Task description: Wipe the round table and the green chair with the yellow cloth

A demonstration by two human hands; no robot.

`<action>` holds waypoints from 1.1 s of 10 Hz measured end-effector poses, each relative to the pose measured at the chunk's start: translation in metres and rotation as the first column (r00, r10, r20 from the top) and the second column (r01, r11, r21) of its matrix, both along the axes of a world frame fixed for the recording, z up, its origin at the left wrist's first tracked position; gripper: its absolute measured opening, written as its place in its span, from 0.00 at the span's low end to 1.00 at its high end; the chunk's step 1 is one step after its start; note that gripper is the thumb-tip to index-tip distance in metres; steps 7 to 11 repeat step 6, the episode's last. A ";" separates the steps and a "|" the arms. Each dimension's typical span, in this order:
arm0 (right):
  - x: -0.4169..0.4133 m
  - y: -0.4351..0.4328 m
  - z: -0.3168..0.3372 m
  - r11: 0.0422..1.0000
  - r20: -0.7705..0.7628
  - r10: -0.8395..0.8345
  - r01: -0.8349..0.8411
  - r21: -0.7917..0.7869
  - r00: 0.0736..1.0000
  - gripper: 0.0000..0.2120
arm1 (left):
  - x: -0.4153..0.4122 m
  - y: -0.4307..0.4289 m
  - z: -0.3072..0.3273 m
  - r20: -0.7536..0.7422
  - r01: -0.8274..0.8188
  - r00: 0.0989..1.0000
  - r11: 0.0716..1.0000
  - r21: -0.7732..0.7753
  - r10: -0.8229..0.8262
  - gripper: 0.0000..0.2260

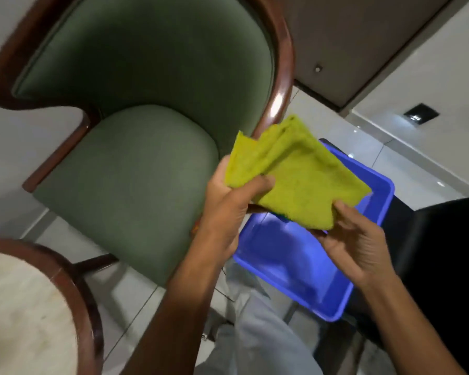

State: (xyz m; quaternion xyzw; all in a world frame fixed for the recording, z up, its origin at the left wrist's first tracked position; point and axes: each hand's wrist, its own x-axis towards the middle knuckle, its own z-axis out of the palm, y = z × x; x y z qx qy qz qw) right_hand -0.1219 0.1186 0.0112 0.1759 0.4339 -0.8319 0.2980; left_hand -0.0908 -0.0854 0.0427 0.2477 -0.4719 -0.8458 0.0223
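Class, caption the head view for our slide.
Both hands hold a folded yellow cloth above a blue tub beside the green chair.

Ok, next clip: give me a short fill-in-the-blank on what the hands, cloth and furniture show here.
1. Both hands hold a folded cloth coloured ____.
2. Beneath the cloth sits an empty tray coloured ____.
3. The chair has a green seat and a frame made of ____.
4. The table at lower left has a ____ outline.

Missing: yellow; blue; wood; round

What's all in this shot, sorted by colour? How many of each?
Green: 1, the green chair
Yellow: 1, the yellow cloth, held in both hands, left hand and right hand
Blue: 1, the blue tray
Cream with dark wood rim: 1, the round table
Total: 4
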 end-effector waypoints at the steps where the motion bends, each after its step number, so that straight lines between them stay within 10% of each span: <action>1: 0.027 0.037 -0.017 0.998 0.095 -0.053 0.049 0.041 0.994 0.15 | 0.030 0.024 -0.030 0.088 0.021 0.996 0.999 0.032 -0.023 0.17; 3: 0.076 0.095 -0.080 0.957 0.252 -0.160 0.089 0.275 0.954 0.29 | 0.064 0.091 -0.111 0.339 0.272 0.916 0.954 -0.125 -0.216 0.19; 4: 0.084 0.113 -0.109 0.776 0.161 -0.063 -0.053 0.629 0.985 0.24 | 0.068 0.103 -0.147 0.468 0.520 0.820 0.773 -0.363 -0.331 0.22; 5: 0.085 0.099 -0.129 0.113 0.241 0.341 -0.294 0.949 0.909 0.28 | 0.062 0.102 -0.155 0.625 0.715 0.699 0.332 -0.615 -0.348 0.32; 6: 0.090 0.080 -0.125 -0.547 0.439 0.579 -0.072 0.834 0.687 0.34 | 0.077 0.103 -0.136 0.583 0.648 0.714 0.049 -0.760 -0.389 0.31; 11: 0.090 0.080 -0.125 -0.547 0.439 0.579 -0.072 0.834 0.687 0.34 | 0.077 0.103 -0.136 0.583 0.648 0.714 0.049 -0.760 -0.389 0.31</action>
